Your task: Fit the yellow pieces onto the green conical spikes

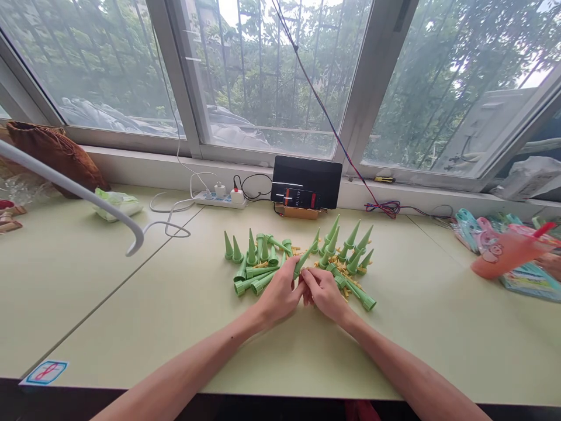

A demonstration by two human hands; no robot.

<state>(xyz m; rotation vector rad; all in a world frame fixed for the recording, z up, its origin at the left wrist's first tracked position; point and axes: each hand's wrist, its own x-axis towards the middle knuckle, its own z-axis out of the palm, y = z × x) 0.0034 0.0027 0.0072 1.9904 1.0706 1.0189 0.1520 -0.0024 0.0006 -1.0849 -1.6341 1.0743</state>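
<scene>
My left hand (280, 293) is closed around a green plastic watering spike (305, 258), its point tilted up and to the right. Against the spike's lower end, my right hand (325, 294) is closed in a pinch, and whatever lies between its fingertips is hidden. To the left of my hands is a group of green spikes (252, 248), some standing on their wide ends and others lying down. More green spikes (352, 235) stand to the right, with small yellow pieces (346, 279) scattered among them. One ribbed-capped spike (367, 302) lies just right of my right hand.
A dark tablet (307, 175) leans at the back by the window. White cables run from a power strip (221, 200) across the left of the table (175, 327). A tilted pink cup (499, 255) and a person's hand (551, 264) are at the far right.
</scene>
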